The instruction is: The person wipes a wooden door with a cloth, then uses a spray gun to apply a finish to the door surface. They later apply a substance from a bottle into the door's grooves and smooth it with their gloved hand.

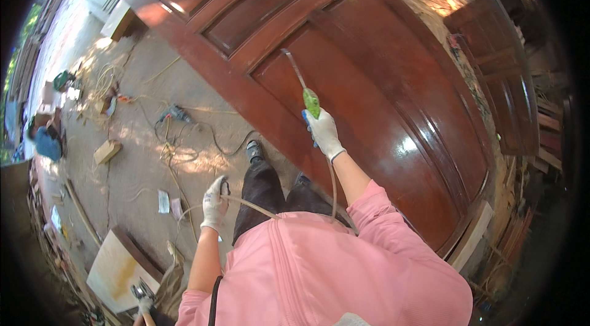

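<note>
**Blow gun on door panel, hose held off to the side**

I see the right hand (324, 133), white-gloved, wrapped around the green-handled blow gun with a long thin metal nozzle (305, 89). Nozzle tip sits at or just above the corner of a raised panel on the large glossy red-brown wooden door (381, 80), about mid-door, nearer its left long edge. Can't tell whether the tip touches.

Left hand (214, 204), also gloved, is closed on the pale flexible hose (252, 205), which runs across the pink jacket (332, 270) toward the gun.

Risks as I judge them: the metal tip could scratch the shiny finish if it dips or drags. The hose could drop onto the door if the left grip loosens. Loose cables (184, 141), a power tool (174, 114) and wood offcuts (107, 151) lie on the concrete floor (141, 166) near the feet, a tripping hazard.
</note>
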`<state>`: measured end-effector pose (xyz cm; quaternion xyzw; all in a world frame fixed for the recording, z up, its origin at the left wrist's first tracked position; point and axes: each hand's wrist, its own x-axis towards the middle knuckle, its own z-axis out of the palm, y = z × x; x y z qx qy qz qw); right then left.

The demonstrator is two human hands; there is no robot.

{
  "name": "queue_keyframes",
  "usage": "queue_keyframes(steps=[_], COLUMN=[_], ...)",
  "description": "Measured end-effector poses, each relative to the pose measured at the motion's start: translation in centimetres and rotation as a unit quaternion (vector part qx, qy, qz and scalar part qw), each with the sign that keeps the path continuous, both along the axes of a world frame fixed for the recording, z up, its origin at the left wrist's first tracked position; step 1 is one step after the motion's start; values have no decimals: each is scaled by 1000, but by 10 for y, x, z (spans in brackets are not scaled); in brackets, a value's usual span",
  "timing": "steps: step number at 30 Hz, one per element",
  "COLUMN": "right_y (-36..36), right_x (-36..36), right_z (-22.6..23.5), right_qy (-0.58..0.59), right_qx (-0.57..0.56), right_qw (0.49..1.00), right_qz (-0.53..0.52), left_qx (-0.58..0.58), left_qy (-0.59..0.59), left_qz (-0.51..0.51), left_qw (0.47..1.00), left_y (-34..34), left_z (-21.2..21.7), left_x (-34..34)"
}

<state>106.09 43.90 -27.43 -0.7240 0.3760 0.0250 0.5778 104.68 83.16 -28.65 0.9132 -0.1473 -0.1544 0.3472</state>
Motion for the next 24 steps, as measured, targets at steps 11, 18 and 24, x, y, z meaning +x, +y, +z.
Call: queue_keyframes(steps=[11, 18, 24], right_y=[-56, -94, -158], right_x=[55, 102, 141], right_z=[41, 37, 8], right_qy=[65, 107, 165], right_qx=[-74, -145, -310], right_qw=[985, 973, 925], right_qz=[-139, -141, -144], left_qx=[-136, 17, 88], left_qy=[-53, -237, -251], left_qz=[-181, -280, -258], left_qw=[973, 930, 929], left_y=[-142, -208, -235], left_z=[26, 2, -4], left_x=[248, 302, 299])
